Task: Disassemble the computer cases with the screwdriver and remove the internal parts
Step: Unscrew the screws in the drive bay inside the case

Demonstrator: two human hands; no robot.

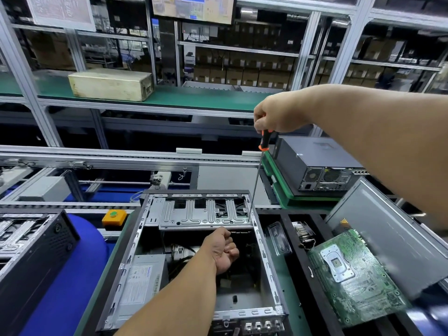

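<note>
Computer case [194,258] lying open before you: your right hand [281,112] is gripping the screwdriver [259,170], tip at the drive cage [206,214]; left hand [223,251], loosely curled, is steadying it. Next, keep the tip seated.

No text, brand or number can be read with certainty. A white label [141,284] is fixed to the power supply [145,280] inside the open computer case [135,241]; its print is too small to be made out. A printed sheet [60,12] and a monitor [194,8] are mounted above the shelves; their contents are blurred. Markings on the circuit board [356,280] are not legible.
</note>
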